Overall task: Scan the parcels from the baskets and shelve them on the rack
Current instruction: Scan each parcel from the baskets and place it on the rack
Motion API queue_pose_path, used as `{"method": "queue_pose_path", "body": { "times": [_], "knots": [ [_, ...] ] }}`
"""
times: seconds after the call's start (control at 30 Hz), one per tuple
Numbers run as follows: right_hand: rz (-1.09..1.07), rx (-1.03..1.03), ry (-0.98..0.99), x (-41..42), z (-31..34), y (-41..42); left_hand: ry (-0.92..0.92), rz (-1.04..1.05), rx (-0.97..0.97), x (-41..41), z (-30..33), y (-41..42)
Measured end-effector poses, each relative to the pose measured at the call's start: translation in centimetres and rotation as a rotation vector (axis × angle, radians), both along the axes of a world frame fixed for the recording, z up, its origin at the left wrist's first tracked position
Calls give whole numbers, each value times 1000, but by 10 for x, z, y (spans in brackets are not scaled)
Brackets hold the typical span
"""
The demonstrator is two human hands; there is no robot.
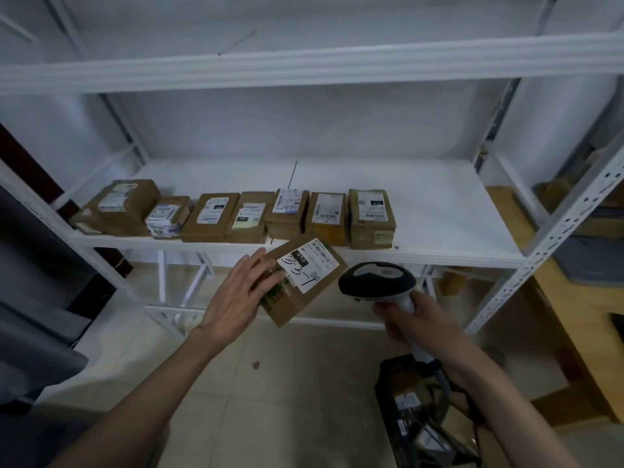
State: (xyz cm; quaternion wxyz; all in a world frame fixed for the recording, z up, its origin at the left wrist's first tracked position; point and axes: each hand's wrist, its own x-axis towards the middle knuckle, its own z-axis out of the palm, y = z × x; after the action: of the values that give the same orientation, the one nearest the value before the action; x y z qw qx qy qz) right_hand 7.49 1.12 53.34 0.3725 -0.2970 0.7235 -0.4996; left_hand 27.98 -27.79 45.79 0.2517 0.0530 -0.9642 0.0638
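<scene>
So the left hand point(236, 292) has a small cardboard parcel point(304, 278) held up in front of the rack's middle shelf point(439, 211), label side up. Fingers look mostly straight and close together along the parcel's left edge, with the thumb presumably underneath, though I can't really see it from here. The right hand point(415, 322) is wrapped tight around the grip of a handheld barcode scanner point(378, 282), whose head sits just beside the parcel at about its 4 o'clock. The part that matters: the parcel's long axis runs tilted, from roughly 7 o'clock up to 1 o'clock, and the printed barcode is at the 1 o'clock end of the white label point(307, 268), so the scanner is close but seems to be aimed a bit short of it. I'd guess either the scanner nudges toward 11 or the left hand swings the box round. Seven parcels are already lined up along the shelf front, with free space off to 3 o'clock. The dark basket point(422, 417) sits on the floor at 5 o'clock, under the right forearm.
</scene>
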Motion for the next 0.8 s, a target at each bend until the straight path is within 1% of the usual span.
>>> {"method": "queue_pose_path", "body": {
  "times": [0.1,0.47,0.63,0.8],
  "knots": [
    [-19,-9,43,-14,5,2,13,11,-36,-3,4,2],
    [35,-13,154,-47,21,-8,33,31,-151,-15,24,16],
    [-7,-70,120,-53,30,-1,12,71,-168,-19,28,14],
    [32,-96,122,-57,43,7,-16,100,-154,-24,30,12]
  ]
}}
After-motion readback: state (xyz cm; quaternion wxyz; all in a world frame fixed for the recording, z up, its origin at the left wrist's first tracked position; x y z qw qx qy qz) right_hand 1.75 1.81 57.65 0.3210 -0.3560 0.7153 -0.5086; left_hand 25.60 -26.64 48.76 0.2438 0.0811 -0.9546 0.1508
